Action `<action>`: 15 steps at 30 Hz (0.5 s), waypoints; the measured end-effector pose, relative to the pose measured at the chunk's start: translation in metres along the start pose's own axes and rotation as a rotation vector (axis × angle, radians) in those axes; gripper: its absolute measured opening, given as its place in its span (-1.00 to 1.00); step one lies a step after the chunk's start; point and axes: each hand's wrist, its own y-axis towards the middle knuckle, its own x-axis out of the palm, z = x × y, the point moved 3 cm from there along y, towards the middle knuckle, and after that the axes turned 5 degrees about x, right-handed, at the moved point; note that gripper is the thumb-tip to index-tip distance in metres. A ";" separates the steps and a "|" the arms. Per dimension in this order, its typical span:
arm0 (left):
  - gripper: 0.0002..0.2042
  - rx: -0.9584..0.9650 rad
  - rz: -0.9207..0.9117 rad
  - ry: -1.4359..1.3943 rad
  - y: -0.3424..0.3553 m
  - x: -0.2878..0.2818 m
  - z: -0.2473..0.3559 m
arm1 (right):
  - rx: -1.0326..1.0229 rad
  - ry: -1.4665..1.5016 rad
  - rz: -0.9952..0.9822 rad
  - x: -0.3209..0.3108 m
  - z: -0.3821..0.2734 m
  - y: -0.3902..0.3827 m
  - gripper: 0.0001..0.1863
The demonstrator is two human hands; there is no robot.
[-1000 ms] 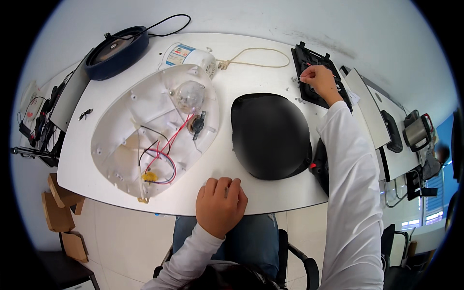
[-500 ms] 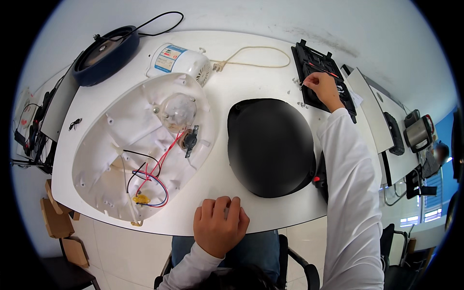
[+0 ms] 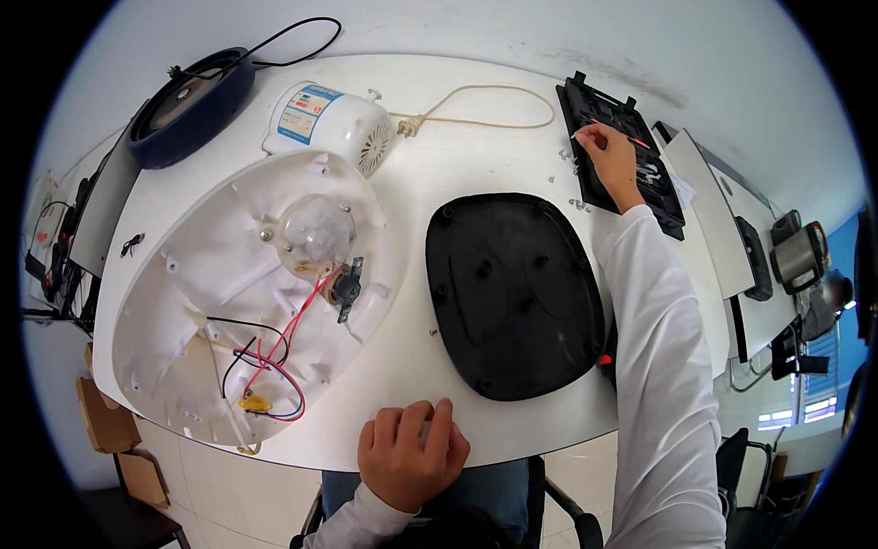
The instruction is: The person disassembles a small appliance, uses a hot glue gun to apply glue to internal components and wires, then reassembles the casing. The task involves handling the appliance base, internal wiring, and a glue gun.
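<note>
So the table (image 3: 466,151) over here is pretty packed: dark blue round base (image 3: 192,119) and white canister (image 3: 338,128) at the back, black cover (image 3: 512,343) flat between the two hands. White shell (image 3: 229,256) on the left holds a clear dome (image 3: 315,229) and wires (image 3: 294,320); black case (image 3: 668,220) has silver pieces (image 3: 649,172), screws (image 3: 576,204) beside it. Right hand (image 3: 580,139) is pinched above its edge, left hand (image 3: 412,450) curls at the near edge, can't tell if either's gripping anything.

On the tabletop (image 3: 476,157) around the cover (image 3: 512,316): housing (image 3: 229,293) to its left, cord (image 3: 485,124) behind, tool case (image 3: 631,116) behind right.
</note>
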 end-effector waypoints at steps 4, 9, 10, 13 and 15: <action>-0.76 0.006 -0.031 0.009 0.001 -0.001 0.001 | -0.037 0.249 0.013 0.011 0.016 0.003 -0.86; -0.75 0.000 -0.051 0.003 0.000 0.000 0.000 | 0.007 0.479 -0.040 0.012 0.020 0.001 -0.88; -0.75 -0.002 -0.055 0.002 0.000 0.000 0.001 | -0.001 0.480 -0.029 0.011 0.018 -0.001 -0.88; -0.75 -0.009 -0.064 0.006 0.002 -0.002 0.002 | 0.061 0.378 -0.011 0.007 0.003 -0.006 -0.88; -0.76 -0.004 -0.065 0.000 0.003 -0.002 0.002 | 0.001 0.364 0.014 0.008 0.005 -0.006 -0.89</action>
